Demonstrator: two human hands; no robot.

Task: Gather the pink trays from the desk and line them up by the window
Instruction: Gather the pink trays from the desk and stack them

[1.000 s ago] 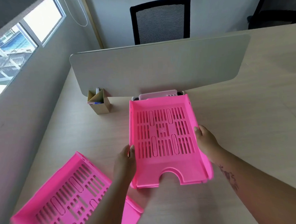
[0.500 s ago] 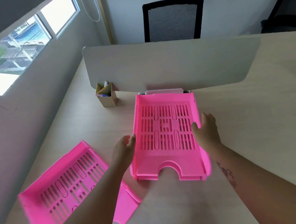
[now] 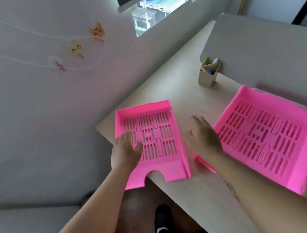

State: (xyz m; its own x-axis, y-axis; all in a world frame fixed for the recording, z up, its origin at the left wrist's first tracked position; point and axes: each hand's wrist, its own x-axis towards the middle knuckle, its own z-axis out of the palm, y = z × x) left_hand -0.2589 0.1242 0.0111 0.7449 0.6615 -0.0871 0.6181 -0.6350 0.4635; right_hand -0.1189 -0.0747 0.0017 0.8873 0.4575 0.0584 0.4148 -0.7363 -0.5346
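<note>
No readable text (stickers show faces only).

left hand [image 3: 127,150] palm down, fingers spread, right hand [image 3: 203,134] open, hovering

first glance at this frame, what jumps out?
Two bright pink slotted trays on the pale desk: the left tray sits at the desk's corner nearest the wall, its notched front edge hanging past the desk edge, and the right tray lies angled near the divider. The left hand rests on the left tray, while the right hand hovers open between them. A small cardboard pen holder stands behind.
</note>
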